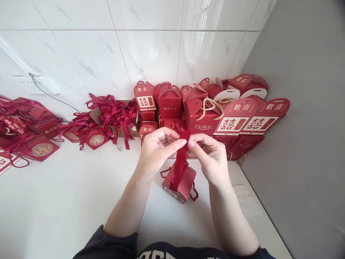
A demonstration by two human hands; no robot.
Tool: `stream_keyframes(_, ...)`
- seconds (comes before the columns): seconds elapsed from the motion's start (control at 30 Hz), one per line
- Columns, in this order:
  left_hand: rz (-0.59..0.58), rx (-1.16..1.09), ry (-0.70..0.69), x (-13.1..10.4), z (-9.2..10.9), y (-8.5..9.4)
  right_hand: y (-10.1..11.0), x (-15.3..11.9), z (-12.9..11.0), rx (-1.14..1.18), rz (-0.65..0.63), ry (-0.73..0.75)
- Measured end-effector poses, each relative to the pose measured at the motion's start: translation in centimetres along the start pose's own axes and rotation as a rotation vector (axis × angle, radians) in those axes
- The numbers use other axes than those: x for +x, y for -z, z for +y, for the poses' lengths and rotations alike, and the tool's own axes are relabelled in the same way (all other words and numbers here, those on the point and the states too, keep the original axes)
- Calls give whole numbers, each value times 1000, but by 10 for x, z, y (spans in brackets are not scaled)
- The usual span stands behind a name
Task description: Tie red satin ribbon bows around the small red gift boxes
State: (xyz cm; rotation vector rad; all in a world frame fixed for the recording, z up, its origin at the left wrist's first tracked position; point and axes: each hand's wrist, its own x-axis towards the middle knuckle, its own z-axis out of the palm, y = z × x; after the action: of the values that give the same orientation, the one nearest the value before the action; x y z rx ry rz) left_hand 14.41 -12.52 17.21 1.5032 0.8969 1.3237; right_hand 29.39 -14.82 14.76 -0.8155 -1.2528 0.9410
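A small red gift box (185, 180) with dark red cords at its sides rests on the white tabletop, below my hands. From its top a wide red ribbon (178, 165) runs up to my fingers. My left hand (161, 147) pinches the ribbon's upper part between thumb and fingers. My right hand (208, 151) is closed at the ribbon from the other side, thumb and fingertips pressed together. Both sets of fingertips nearly meet above the box. The ribbon's far side is hidden behind the fingers.
Stacked red gift boxes (234, 117), some with gold rope handles, line the tiled wall. Loose red ribbons (114, 113) spill from a cardboard box (125, 131). More ribboned boxes (44, 149) stand at the left. A grey panel (299, 126) borders the white table (75, 198) on the right.
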Motion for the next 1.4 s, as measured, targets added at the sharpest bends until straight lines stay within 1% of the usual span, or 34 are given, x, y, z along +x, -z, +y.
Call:
stream_keyframes(0.27,-27,7,-3,-1,0,1,1,-1,-4,-39,-52,10)
stream_keyframes(0.37,-43,-11,-24,3,-6,1,3,-1,-4,-92,-63,-9)
stream_keyframes(0.43,-80,-53,-66,8,-13,6,4,-1,-3,-126,-48,-4)
stream_keyframes(0.47,-126,-75,-96,11,-18,10,5,-1,-3,-131,-35,2)
stream_keyframes(0.5,-201,-93,-122,13,-23,16,5,-1,-3,-133,-19,14)
stream_keyframes(0.57,-443,-64,-143,14,-36,28,6,-1,-3,-123,19,53)
stream_keyframes(0.6,-569,-17,-130,12,-43,33,6,-1,-4,-112,41,80)
stream_keyframes(0.63,-672,36,-103,8,-50,38,7,-2,-5,-99,60,109)
stream_keyframes(0.67,-739,89,-62,4,-58,41,6,-2,-7,-84,76,135)
stream_keyframes(0.7,-772,127,-20,-1,-66,43,6,-3,-8,-72,87,158)
stream_keyframes(0.77,-788,148,60,-12,-82,42,5,-4,-11,-65,98,197)
stream_keyframes(0.87,-804,54,115,-22,-102,35,4,-8,-14,-76,103,249)
stream_keyframes(0.97,-787,-25,157,-24,-115,31,3,-10,-14,-78,109,280)
stream_keyframes(1.1,-805,-93,172,-26,-122,34,5,-10,-13,-97,107,269)
stream_keyframes(1.2,-792,-79,150,-27,-125,37,5,-10,-14,-106,108,270)
stream_keyframes(1.33,-754,-46,68,-28,-128,40,4,-9,-15,-105,103,275)
stream_keyframes(1.4,-756,-2,9,-27,-127,39,4,-9,-15,-107,103,272)
